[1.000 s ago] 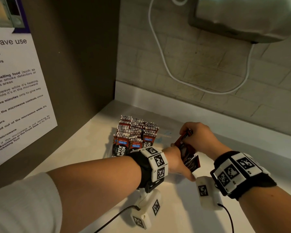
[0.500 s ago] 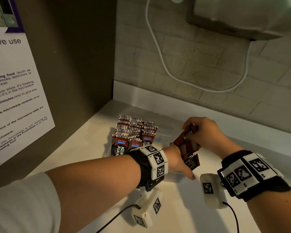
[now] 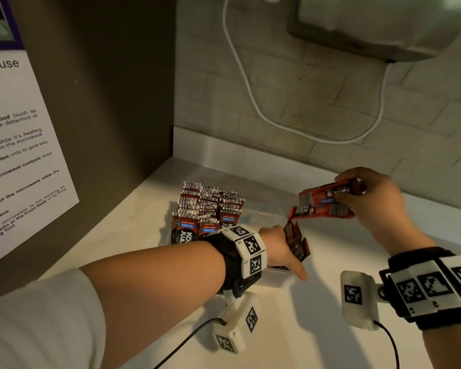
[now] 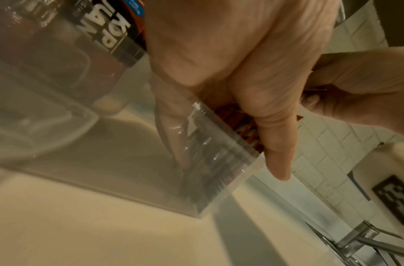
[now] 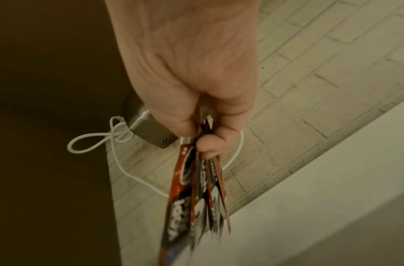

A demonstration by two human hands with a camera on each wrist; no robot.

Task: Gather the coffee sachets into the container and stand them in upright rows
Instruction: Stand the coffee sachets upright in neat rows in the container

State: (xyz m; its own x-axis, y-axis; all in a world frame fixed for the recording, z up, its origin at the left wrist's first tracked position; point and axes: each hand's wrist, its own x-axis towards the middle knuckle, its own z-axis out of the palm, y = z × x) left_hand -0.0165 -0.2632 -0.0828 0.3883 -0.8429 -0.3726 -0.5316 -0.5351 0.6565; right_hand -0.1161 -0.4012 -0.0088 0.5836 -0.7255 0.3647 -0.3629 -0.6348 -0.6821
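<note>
Right hand (image 3: pixel 370 198) raised, pinching sachets (image 3: pixel 321 206), left hand (image 3: pixel 280 249) inside container (image 4: pixel 219 162)

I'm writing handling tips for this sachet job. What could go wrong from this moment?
The right hand pinches a bunch of sachets by one end, and they fan apart in the right wrist view; some may slip out. The left hand props leaning sachets against the clear container wall; letting go may topple them. Lowering the bunch carelessly might disturb the upright rows.
</note>
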